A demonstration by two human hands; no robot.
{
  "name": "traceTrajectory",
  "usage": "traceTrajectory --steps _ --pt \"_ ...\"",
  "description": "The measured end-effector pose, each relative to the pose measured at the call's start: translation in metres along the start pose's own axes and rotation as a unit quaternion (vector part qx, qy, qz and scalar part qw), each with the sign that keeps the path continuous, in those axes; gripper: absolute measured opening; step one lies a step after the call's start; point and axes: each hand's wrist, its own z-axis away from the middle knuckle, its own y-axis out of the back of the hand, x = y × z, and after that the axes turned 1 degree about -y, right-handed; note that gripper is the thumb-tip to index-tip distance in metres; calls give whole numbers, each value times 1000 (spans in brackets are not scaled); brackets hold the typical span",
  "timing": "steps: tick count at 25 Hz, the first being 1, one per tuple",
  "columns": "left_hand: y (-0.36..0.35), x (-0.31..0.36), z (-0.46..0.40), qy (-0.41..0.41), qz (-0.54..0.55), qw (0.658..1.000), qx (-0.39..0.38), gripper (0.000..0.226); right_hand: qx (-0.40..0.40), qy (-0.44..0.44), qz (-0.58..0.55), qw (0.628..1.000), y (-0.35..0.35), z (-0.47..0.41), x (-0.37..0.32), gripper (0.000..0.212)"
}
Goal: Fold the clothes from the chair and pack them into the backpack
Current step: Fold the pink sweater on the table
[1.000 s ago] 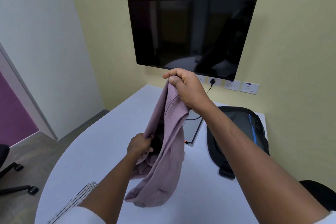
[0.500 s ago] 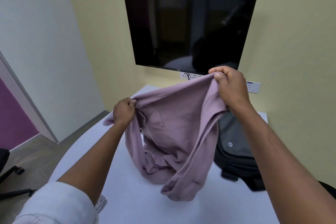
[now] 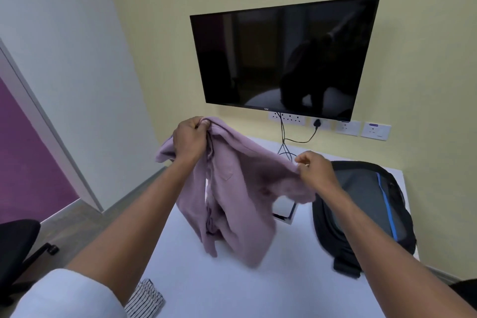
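With the left hand [image 3: 189, 141] gripping the shirt [image 3: 232, 193] high and the right hand [image 3: 316, 171] only pinching its edge, the bunched cloth may slip and fold crooked on the worktop [image 3: 232, 289].

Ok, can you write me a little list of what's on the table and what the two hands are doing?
left hand: grips one bunched end of the pink shirt
right hand: pinches the shirt's other edge
shirt: held up, hanging, its low end at the white table
backpack: dark, blue stripe, lying on the table, right of the shirt
striped cloth: on the near table edge
screen: dark, on the wall
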Motion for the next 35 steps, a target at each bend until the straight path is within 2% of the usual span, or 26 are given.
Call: traceTrajectory --steps 1,2,4,6,7,8,11,12,15,19,21,25,26,28,30,35 --pt "-1 4 2 -7 2 1000 -5 35 -22 18 -15 999 -8 3 -6 14" --pt "-4 6 6 -13 8 1000 -14 35 -45 50 -41 997 -15 7 -16 22" --pt "-11 10 16 -36 9 999 -31 30 -98 134 -87 982 -31 18 -47 49" --pt "-18 10 22 -77 -50 995 -42 26 -133 187 -103 968 -48 24 -78 71" --pt "-19 9 22 -89 -94 990 -50 25 -138 197 -100 966 -59 25 -89 72" --pt "-18 7 21 -90 -130 986 -57 25 -133 196 -90 967 -68 25 -97 64" --pt "-7 -3 15 -94 -172 978 -72 26 -65 180 -37 981 -83 22 -105 13" --pt "-2 -7 15 -102 -190 974 -74 26 -48 179 -18 982 -84 21 -104 9" --pt "6 -18 14 -134 -242 958 -74 28 -25 175 -3 984 -80 17 -101 13" --pt "5 -37 9 -194 -180 959 -104 19 2 186 -52 981 -72 14 -108 17" --pt "3 -47 11 -180 -169 957 -156 17 -8 190 -57 980 -67 9 -109 19" --pt "-5 -66 26 -121 -219 938 -239 53 -17 186 -50 981 -54 -3 -107 21" --pt "-8 -74 29 -93 -247 928 -262 54 -16 188 -57 980 -50 -5 -106 21" --pt "-14 -90 38 -56 -293 911 -285 30 -10 195 -74 978 -43 -8 -104 22" --pt "-16 -103 41 -16 -279 923 -265 16 3 198 -84 977 -36 -11 -101 22" --pt "-4 -91 16 23 -227 965 -129 17 60 174 -86 979 -24 -24 -75 26"
